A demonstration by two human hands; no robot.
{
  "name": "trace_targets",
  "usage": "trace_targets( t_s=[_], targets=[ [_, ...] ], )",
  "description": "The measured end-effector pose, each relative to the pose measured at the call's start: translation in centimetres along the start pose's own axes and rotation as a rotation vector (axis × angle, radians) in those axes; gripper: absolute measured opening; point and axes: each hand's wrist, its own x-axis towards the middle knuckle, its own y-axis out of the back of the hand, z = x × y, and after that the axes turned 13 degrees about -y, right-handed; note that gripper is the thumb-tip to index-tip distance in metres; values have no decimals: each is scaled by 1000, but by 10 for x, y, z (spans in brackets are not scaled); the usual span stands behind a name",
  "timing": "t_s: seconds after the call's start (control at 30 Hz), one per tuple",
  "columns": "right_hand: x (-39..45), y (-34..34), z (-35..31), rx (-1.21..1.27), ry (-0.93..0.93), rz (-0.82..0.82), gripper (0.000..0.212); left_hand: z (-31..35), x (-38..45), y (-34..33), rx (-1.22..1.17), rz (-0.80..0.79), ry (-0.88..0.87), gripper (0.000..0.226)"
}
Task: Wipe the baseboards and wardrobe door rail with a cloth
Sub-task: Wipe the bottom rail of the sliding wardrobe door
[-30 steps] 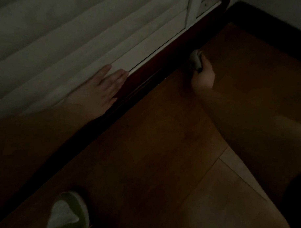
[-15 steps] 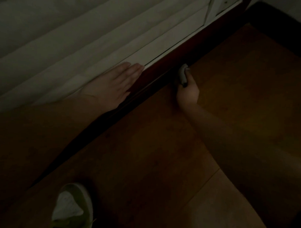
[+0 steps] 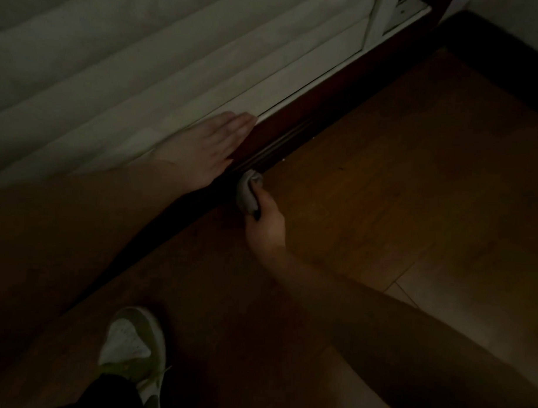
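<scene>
The room is dim. A dark wooden door rail [image 3: 297, 134] runs diagonally along the foot of the white wardrobe door [image 3: 174, 72]. My right hand [image 3: 265, 225] grips a small bunched grey cloth [image 3: 248, 192] and presses it against the rail's grooves at floor level. My left hand [image 3: 213, 148] lies flat with straight fingers on the bottom edge of the white door, just above and left of the cloth.
Brown wooden floor [image 3: 384, 192] stretches to the right of the rail. A dark baseboard [image 3: 504, 59] runs along the far right wall. My white and green shoe [image 3: 131, 348] stands at the bottom left, near the rail.
My right hand has drawn the cloth along the rail toward me, from far up the rail to just below my left hand. The left hand stays flat on the door.
</scene>
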Motion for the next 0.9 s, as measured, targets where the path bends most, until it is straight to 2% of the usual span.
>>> trace_targets(
  t_s=[0.13,0.2,0.4,0.47,0.53,0.7,0.9],
  targets=[
    [-4,14,6,-17,82,-112,57,0,1,0,-4,-14,-7,66],
    [1,28,7,-6,87,-92,56,0,2,-1,-11,-19,-9,66],
    [80,115,-2,197,-139,362,56,-1,3,-7,9,-24,-22,68],
    [114,143,-14,205,-163,420,59,-1,4,-8,10,-28,-21,68],
    [144,158,-30,232,-185,413,61,0,3,-10,3,-28,-20,68],
    [157,137,-58,113,-104,379,53,1,5,-11,-32,-13,-6,68],
    [99,87,-43,62,-29,351,59,-1,7,-12,-3,-5,-16,70]
  ],
)
